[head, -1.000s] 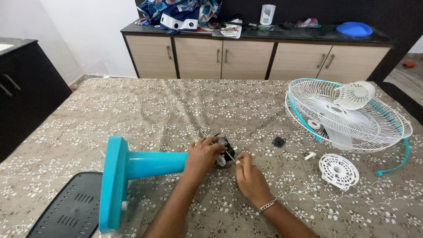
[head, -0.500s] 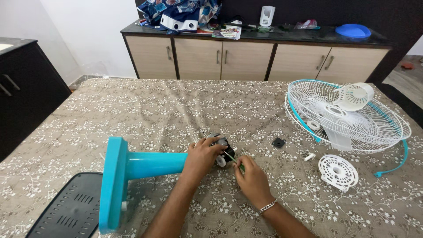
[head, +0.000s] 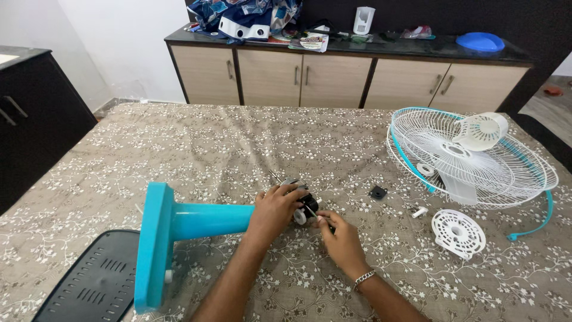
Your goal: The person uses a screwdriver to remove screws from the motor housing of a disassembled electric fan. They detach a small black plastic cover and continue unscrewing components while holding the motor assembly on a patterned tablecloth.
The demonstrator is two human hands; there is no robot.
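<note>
Floral-patterned tablecloth (head: pixel 196 149) underlying everything, left hand (head: pixel 275 209) gripping small black-and-silver fan motor (head: pixel 304 206) atop turquoise plastic fan stand (head: pixel 179 229), right hand (head: pixel 341 238) pinching thin tool (head: pixel 311 213) against it.

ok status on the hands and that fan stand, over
Left hand gripping the motor atop the teal fan stand, stand lying on its side. Right hand at the motor with a thin tool. Nothing blocking.

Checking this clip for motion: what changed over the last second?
Almost nothing. The left hand still grips the motor at the end of the teal stand; the right hand still holds a thin tool to it. Fan grille and loose parts unmoved.
</note>
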